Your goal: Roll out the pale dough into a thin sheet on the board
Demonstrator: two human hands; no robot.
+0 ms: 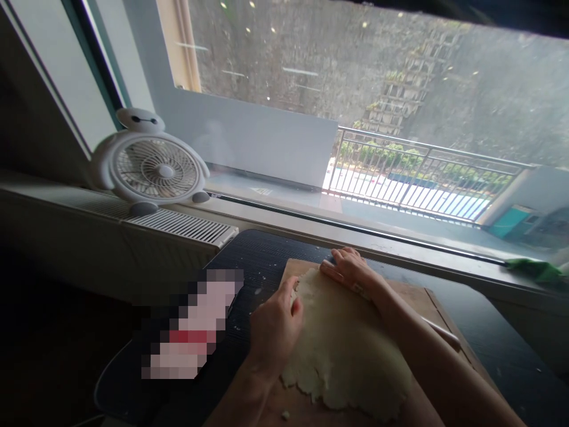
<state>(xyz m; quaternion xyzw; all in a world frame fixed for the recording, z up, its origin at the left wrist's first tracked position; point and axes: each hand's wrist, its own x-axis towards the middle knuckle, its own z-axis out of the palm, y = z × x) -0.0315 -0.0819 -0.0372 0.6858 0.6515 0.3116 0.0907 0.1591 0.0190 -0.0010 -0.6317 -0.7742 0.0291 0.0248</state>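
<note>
A pale sheet of rolled-out dough [347,350] lies on a wooden board [435,302] on a dark table. My left hand [275,329] rests at the dough's left edge, fingers curled against it. My right hand [351,270] lies flat on the dough's far edge, fingers stretched out and together. A thin rolling pin [440,332] shows past my right forearm, mostly hidden under the arm.
The dark table [262,258] stands against a window sill. A white round fan [153,169] sits on the radiator cover at the left. A blurred-out object [191,332] lies left of the board. Something green [537,270] rests on the sill at right.
</note>
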